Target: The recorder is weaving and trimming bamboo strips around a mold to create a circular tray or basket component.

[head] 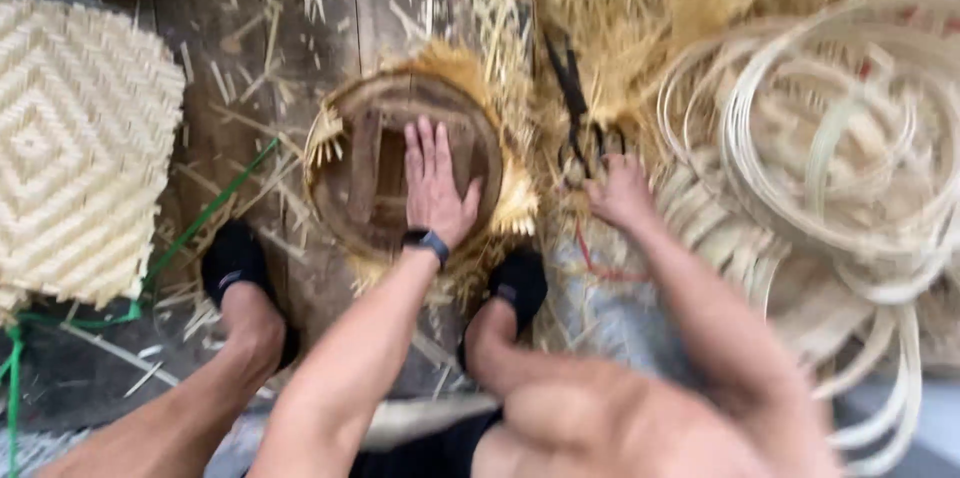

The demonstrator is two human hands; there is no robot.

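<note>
Pressure is applied by the left hand (435,183), laid flat with fingers released and spread on the round wooden form (405,173), seemingly so the fringed straw weaving beneath is pinned. Right of the form, dark scissors (578,123) are reached by the right hand (620,196); whether its fingers grip cannot be told. Further right of the form, pale coiled bamboo strips (830,148) are heaped; left of it, a woven mat (75,148) lies on the plank floor (230,48).

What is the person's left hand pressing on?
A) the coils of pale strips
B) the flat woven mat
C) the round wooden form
C: the left hand lies flat, fingers spread, on the round wooden form, while the right hand reaches to the scissors.
</note>
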